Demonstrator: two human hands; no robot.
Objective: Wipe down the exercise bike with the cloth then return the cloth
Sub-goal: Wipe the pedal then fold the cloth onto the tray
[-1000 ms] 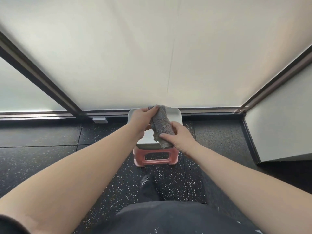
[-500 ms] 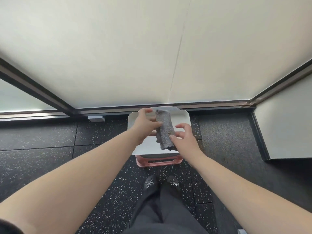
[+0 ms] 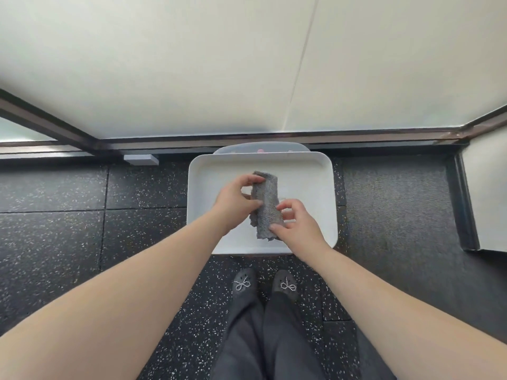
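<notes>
Folded grey cloth pinched between left hand and right hand, white tray beneath both.

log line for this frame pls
phase: returning cloth | cloth: folded, over white tray | left hand: pinching it | right hand: pinching it

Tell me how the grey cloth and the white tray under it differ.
The cloth is dark grey, fuzzy, soft and folded into a narrow strip; the tray is white, smooth, rigid and much wider. The cloth is held by the left hand and right hand; the tray sits untouched.
</notes>
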